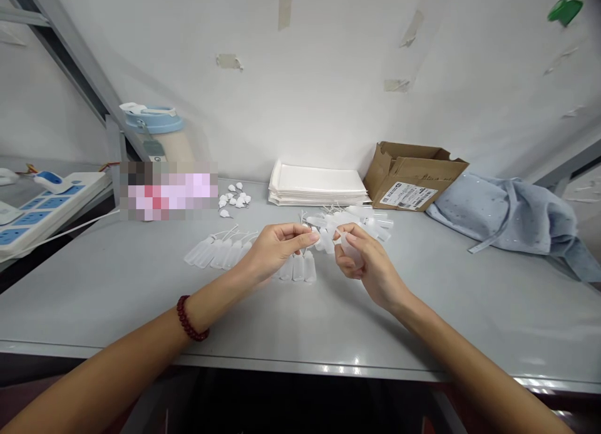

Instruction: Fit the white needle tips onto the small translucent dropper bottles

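Observation:
Over the middle of the table, my left hand [287, 246] pinches a small white piece [315, 238] between thumb and fingertips; its exact kind is hard to make out. Just right of it, my right hand [364, 253] is closed round a small translucent plastic bottle [353, 251], its narrow top pointing toward the left hand. Below and left of the left hand lie rows of similar bottles [298, 268] with thin white tips, partly covered by that hand. Behind both hands is a loose heap of such bottles [378, 224]. Several small white teardrop-shaped pieces [235, 198] lie farther back on the left.
A stack of white sheets or envelopes [319, 183] stands against the wall. Beside it are an open cardboard box [416, 174] and a blue-grey cloth [511, 215]. A tumbler with a blue lid [162, 130], a blurred pink item [173, 193] and a power strip [51, 211] occupy the left.

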A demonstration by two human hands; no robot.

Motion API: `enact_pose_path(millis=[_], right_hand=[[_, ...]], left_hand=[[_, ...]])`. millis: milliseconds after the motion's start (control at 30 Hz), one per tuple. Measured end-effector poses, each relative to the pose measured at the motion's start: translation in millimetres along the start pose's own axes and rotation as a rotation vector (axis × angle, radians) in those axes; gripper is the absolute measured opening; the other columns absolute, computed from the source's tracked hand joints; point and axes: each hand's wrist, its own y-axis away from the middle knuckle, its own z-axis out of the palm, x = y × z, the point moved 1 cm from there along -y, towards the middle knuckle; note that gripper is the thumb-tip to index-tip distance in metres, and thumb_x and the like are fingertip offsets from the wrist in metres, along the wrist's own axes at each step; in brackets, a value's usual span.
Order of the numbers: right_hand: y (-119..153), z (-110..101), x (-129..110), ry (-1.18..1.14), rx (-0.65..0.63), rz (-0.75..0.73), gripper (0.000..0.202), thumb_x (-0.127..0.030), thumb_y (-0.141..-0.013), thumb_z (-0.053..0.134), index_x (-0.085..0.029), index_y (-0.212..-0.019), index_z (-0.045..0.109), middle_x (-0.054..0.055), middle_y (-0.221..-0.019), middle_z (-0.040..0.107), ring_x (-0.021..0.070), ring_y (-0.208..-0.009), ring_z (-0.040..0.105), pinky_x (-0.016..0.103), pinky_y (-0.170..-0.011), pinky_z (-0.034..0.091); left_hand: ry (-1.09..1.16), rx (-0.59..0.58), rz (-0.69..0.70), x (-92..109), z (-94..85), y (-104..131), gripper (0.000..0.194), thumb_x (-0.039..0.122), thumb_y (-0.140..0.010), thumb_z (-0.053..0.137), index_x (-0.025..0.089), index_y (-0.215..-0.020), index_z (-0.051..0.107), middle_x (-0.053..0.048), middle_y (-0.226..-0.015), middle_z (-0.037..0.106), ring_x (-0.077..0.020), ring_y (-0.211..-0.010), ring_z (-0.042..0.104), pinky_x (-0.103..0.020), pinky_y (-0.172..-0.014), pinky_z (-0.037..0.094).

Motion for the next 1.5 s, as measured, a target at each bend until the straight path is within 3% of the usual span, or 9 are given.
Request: enact_pose_path(millis=[267, 467, 633, 833, 933, 1033, 1200, 1367, 1500], right_hand=[[2.2, 9.4, 2.0, -0.121, -0.151, 0.103, 0.025, -0.038, -0.088, 0.041, -0.019, -0.074, 0.048, -0.006, -0.056, 0.03, 0.0086, -0.049, 0.018, 0.023, -0.047, 0.011], [2.6, 9.8, 2.0, -0.132, -0.272, 0.187, 0.031, -0.039, -0.088, 0.041, -0.016, -0.069, 0.051, -0.005, -0.053, 0.031, 0.0086, -0.049, 0.019, 0.025, -0.047, 0.012], [2.7, 5.4, 3.8, -0.147, -0.34, 0.283, 0.038, -0.048, -0.089, 0.042, -0.015, -0.076, 0.054, -0.006, -0.052, 0.031, 0.0061, -0.045, 0.017, 0.024, -0.045, 0.008], [2.9, 4.8, 5.9, -0.222, -0.327, 0.427, 0.037, -0.051, -0.086, 0.048, -0.016, -0.074, 0.052, -0.008, -0.05, 0.027, 0.0051, -0.042, 0.012, 0.022, -0.041, 0.007], [2.2, 5.0, 7.1, -0.186, -0.337, 0.427, 0.036, -0.051, -0.086, 0.047, -0.017, -0.074, 0.051, -0.008, -0.051, 0.027, 0.0053, -0.043, 0.011, 0.022, -0.041, 0.008], [0.9, 5.8, 7.4, -0.106, -0.333, 0.368, 0.036, -0.05, -0.088, 0.044, -0.017, -0.074, 0.051, -0.008, -0.051, 0.026, 0.0058, -0.043, 0.014, 0.022, -0.042, 0.009], [1.9, 9.7, 5.8, 0.032, -0.249, 0.192, 0.033, -0.047, -0.088, 0.048, -0.017, -0.074, 0.051, -0.006, -0.055, 0.033, 0.0072, -0.047, 0.022, 0.023, -0.046, 0.014], [7.6, 11.6, 8.5, 0.706, -0.095, -0.251, 0.025, -0.039, -0.091, 0.043, -0.018, -0.078, 0.048, -0.005, -0.058, 0.037, 0.01, -0.051, 0.033, 0.024, -0.051, 0.025], [10.2, 11.4, 13.5, 1.02, -0.1, -0.383, 0.019, -0.033, -0.092, 0.039, -0.016, -0.089, 0.048, -0.002, -0.062, 0.046, 0.0118, -0.051, 0.038, 0.025, -0.051, 0.026]], left_hand=[[0.02, -0.052, 0.068, 2.9, 7.7, 5.0, 0.018, 0.035, -0.076, 0.067, 0.017, -0.078, 0.07, -0.002, -0.077, 0.065, -0.0131, -0.073, 0.055, -0.026, -0.072, 0.044], [-0.078, -0.177, 0.171, 9.9, 5.6, 8.1, 0.018, 0.033, -0.08, 0.064, 0.016, -0.081, 0.069, -0.003, -0.076, 0.068, -0.0139, -0.072, 0.059, -0.026, -0.07, 0.047], [-0.156, -0.283, 0.194, 15.4, 0.1, 10.4, 0.018, 0.031, -0.08, 0.064, 0.016, -0.088, 0.069, -0.004, -0.078, 0.07, -0.0165, -0.078, 0.064, -0.027, -0.074, 0.049], [-0.391, -0.252, 0.421, 17.8, -4.0, 11.1, 0.016, 0.029, -0.08, 0.064, 0.018, -0.091, 0.07, -0.006, -0.085, 0.067, -0.0166, -0.08, 0.06, -0.027, -0.072, 0.048], [-0.412, -0.272, 0.485, 17.7, -5.9, 10.7, 0.014, 0.025, -0.081, 0.064, 0.019, -0.091, 0.071, -0.005, -0.086, 0.068, -0.0161, -0.081, 0.061, -0.026, -0.074, 0.048], [-0.383, -0.287, 0.428, 19.1, -8.0, 10.3, 0.014, 0.025, -0.08, 0.065, 0.019, -0.091, 0.071, -0.004, -0.089, 0.068, -0.0157, -0.082, 0.062, -0.025, -0.074, 0.048], [-0.333, -0.258, 0.153, 23.0, -8.1, 11.3, 0.023, 0.038, -0.084, 0.059, 0.018, -0.087, 0.069, -0.003, -0.079, 0.068, -0.0147, -0.072, 0.063, -0.023, -0.065, 0.049], [-0.41, -0.259, 0.069, 22.4, -7.0, 13.1, 0.035, 0.044, -0.084, 0.055, 0.015, -0.068, 0.065, -0.002, -0.06, 0.061, -0.0127, -0.058, 0.057, -0.022, -0.055, 0.044], [-0.455, -0.323, 0.062, 20.7, -7.1, 13.7, 0.032, 0.042, -0.085, 0.054, 0.015, -0.074, 0.067, -0.002, -0.063, 0.061, -0.0123, -0.06, 0.055, -0.022, -0.055, 0.042]])
